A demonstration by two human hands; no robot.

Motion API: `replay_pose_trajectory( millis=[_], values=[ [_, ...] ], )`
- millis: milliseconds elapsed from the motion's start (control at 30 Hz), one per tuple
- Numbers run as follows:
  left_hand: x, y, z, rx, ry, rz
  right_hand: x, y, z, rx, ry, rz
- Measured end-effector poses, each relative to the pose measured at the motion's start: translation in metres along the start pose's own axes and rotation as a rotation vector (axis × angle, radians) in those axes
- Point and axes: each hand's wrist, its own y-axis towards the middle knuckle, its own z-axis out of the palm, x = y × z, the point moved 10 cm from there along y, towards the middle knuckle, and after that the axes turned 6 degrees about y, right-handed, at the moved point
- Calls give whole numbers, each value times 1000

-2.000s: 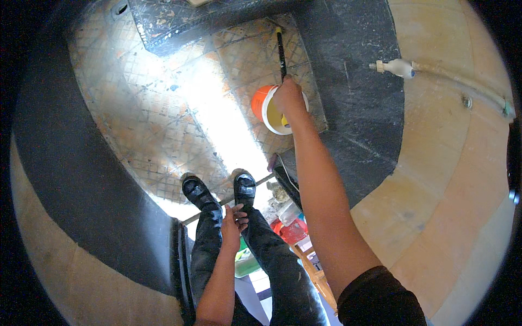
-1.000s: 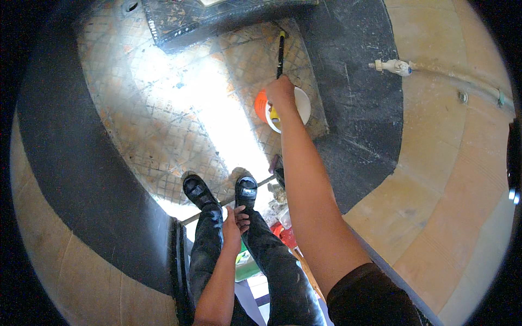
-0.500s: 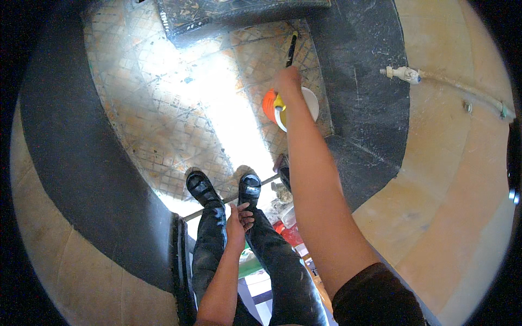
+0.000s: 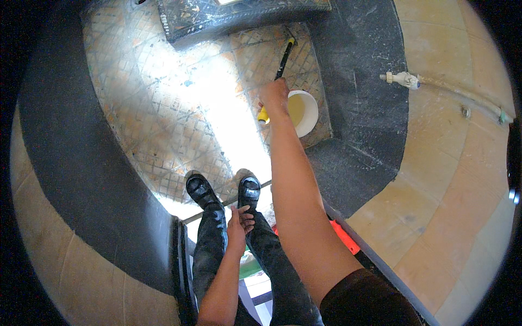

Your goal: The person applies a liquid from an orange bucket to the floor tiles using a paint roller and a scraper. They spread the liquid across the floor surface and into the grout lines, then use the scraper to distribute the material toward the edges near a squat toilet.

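My right hand [image 4: 276, 98] reaches out ahead, its fingers wrapped round a pole [image 4: 284, 58]. The pole's black shaft runs away beyond the fist to a yellow tip. A yellow end shows below the fist. Close by on the right is a white bucket [image 4: 314, 113] with pale yellowish liquid in it, its left side partly behind my hand and wrist. My left hand [image 4: 238, 224] hangs in front of my legs, fingers loosely bent and apart, holding nothing.
The tiled floor [image 4: 152, 111] is stained, with a bright patch of light. A black-coated band [image 4: 363, 103] runs up the tan tiled wall. A pipe fitting [image 4: 402, 79] sticks out there. A dark raised block [image 4: 244, 22] lies ahead; a red-orange object [image 4: 345, 237] is beside my right arm.
My right hand has shifted left and nearer with the pole, uncovering more of the bucket's inside. The orange patch beside that hand is out of sight. My left hand has hardly moved.
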Motion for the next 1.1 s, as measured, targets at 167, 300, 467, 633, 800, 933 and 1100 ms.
replay_pose_trajectory(
  millis=[167, 300, 467, 633, 800, 933, 1100],
  values=[
    [-1, 0, -19, -26, -44, 7, 60, -30, -24, 268, 212, 223],
    [-5, -1, -2, 8, 9, 2, 54, -15, -16, 256, -144, -28],
    [-3, 3, -14, -32, -10, -16, 86, -24, -18, 314, -306, -22],
    [-13, 1, -10, 10, -36, 25, 67, 2, 24, 326, -559, -159],
    [-16, -2, -6, 21, -28, 2, 35, 40, 14, 179, -497, 38],
    [-21, -5, -26, -8, -95, -7, 90, 21, 18, 379, -615, -97],
    [-30, -5, -26, 40, -125, 29, 114, 29, 27, 258, -804, -396]
  ],
)
